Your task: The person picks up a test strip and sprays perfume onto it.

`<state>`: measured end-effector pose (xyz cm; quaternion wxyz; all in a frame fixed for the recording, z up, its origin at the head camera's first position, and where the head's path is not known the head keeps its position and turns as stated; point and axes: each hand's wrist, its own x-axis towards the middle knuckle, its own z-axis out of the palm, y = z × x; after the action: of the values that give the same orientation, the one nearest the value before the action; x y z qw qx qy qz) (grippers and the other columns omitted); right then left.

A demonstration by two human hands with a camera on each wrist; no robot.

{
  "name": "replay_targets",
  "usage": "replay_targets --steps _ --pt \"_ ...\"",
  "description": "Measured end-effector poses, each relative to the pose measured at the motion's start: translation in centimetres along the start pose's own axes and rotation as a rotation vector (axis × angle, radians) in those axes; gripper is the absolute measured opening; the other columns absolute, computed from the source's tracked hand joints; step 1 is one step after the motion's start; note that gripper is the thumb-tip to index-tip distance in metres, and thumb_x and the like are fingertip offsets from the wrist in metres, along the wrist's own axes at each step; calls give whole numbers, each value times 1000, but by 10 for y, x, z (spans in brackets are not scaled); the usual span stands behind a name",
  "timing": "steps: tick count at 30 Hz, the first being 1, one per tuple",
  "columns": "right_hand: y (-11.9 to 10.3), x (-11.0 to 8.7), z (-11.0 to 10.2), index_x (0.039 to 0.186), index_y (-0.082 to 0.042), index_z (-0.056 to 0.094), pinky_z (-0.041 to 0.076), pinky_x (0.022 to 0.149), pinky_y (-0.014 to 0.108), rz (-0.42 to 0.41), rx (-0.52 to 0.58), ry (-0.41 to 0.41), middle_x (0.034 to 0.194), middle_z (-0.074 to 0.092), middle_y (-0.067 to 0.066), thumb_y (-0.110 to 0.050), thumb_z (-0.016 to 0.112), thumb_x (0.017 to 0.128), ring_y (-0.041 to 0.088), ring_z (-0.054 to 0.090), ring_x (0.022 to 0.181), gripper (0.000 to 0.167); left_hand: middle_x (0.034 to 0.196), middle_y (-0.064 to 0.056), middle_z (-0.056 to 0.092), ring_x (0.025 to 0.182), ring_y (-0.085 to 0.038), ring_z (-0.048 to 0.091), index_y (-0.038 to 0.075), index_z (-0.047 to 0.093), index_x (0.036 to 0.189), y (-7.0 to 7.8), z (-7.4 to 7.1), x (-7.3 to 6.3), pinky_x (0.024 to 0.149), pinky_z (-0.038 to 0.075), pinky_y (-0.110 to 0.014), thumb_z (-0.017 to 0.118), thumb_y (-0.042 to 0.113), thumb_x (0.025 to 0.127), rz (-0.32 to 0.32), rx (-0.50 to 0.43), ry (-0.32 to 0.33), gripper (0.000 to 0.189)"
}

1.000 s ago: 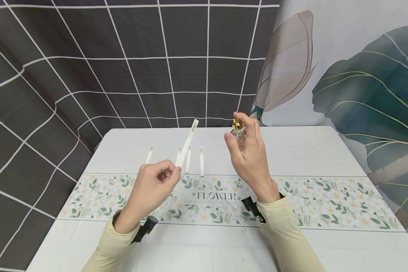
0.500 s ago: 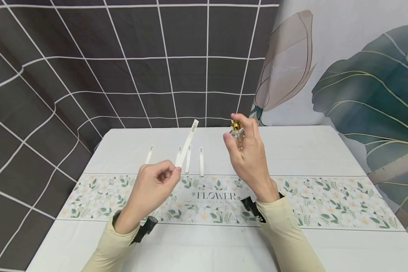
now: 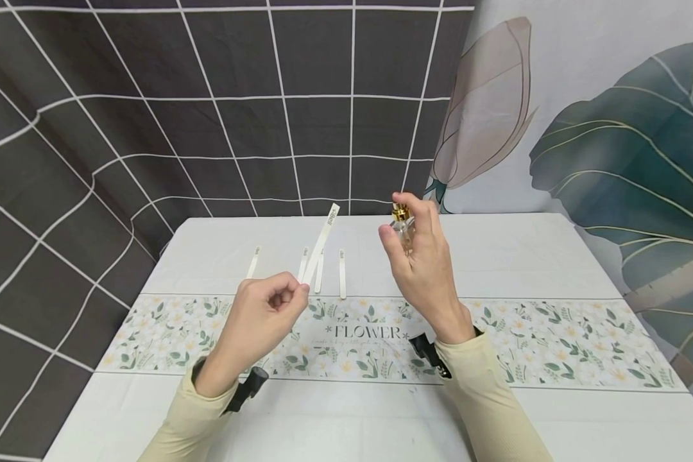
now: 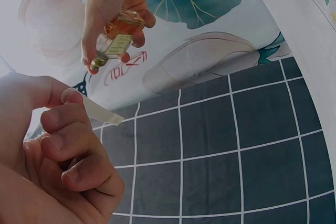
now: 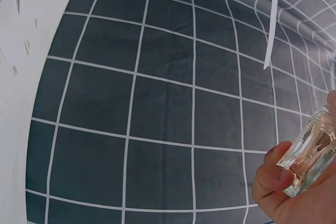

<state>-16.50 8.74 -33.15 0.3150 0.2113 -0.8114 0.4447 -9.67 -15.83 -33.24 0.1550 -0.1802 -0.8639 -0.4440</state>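
Between thumb and index finger, my left hand (image 3: 265,311) pinches the lower end of a white perfume test strip (image 3: 323,240). The strip slants up and to the right, with small print near its top. My right hand (image 3: 430,269) holds a clear glass perfume bottle (image 3: 403,230) upright, its index finger on top of the gold sprayer (image 3: 400,212). In the left wrist view, the bottle (image 4: 119,38) shows amber liquid and a pale label, with its sprayer towards the strip (image 4: 102,113). A gap separates strip and bottle. The right wrist view shows the bottle's glass base (image 5: 310,156).
Several more test strips (image 3: 342,276) lie on the white tablecloth (image 3: 496,256) beyond my left hand. A floral band (image 3: 554,346) with the word FLOWER crosses the cloth. A dark grid-patterned curtain (image 3: 317,128) hangs behind the table, beside a leaf-print one (image 3: 629,147).
My right hand has shifted very slightly left with the bottle. The upper end of the strip in my left hand has tipped slightly to the right.
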Motion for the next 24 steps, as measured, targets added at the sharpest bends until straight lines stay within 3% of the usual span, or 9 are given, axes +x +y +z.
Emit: replay_targets --steps 24 --pt "-1 1 -1 143 -13 45 34 60 35 4 0 -8 111 50 17 -26 58 103 19 38 69 44 55 13 43 49 -3 37 17 62 67 1 0 0 48 33 -22 64 -1 90 1 -6 -16 29"
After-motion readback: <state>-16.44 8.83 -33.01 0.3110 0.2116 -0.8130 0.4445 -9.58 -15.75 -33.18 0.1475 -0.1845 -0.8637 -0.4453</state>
